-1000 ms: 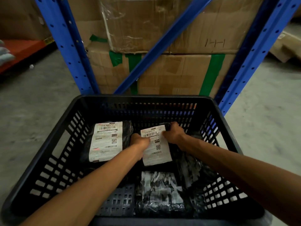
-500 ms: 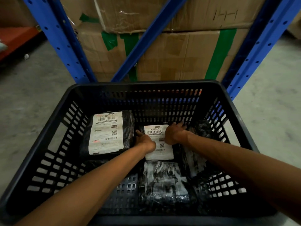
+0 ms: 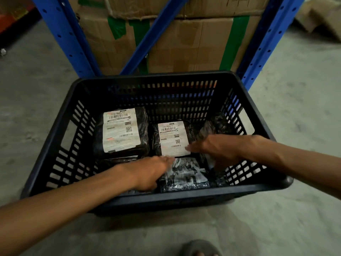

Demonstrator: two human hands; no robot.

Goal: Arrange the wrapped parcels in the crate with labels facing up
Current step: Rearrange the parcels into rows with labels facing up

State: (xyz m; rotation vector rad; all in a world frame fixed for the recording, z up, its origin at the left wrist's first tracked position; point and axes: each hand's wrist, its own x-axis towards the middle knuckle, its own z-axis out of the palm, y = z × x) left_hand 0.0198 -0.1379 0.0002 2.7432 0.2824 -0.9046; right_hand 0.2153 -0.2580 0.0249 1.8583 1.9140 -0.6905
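A person is leaning over a black slatted crate [image 3: 55, 145] on a concrete floor [image 3: 295, 108], both bare arms reaching in from the bottom corners of the frame. Two wrapped parcels are lying label-up along the far side of the crate: the larger parcel [image 3: 120, 133] at centre left, and the smaller parcel [image 3: 172, 138] just beside it at mid-frame, white labels showing. Below them, toward the lower middle, a third parcel [image 3: 184, 175] is showing crinkled black wrap with no clear label, and a fourth parcel [image 3: 215, 124] is leaning against the right wall, also with no label in sight.

The left hand [image 3: 149, 172] is resting, fingers loose and flat, on the left edge of the third parcel, gripping nothing that can be seen. The right hand [image 3: 214, 149] is hovering with fingers spread, its fingertips at the lower right corner of the smaller parcel's label; motion blur makes it hard to tell whether it is touching, and it is not closed on anything.

Judging by the layout, the task is about halfway done, with the hands converging on the third parcel. The next move likely calls for gripping it at both edges, turning it over to find the label, and laying it flat in the near row without disturbing the two already set.

Blue racking [image 3: 60, 37] and taped cardboard boxes [image 3: 184, 45] are filling the top of the frame.
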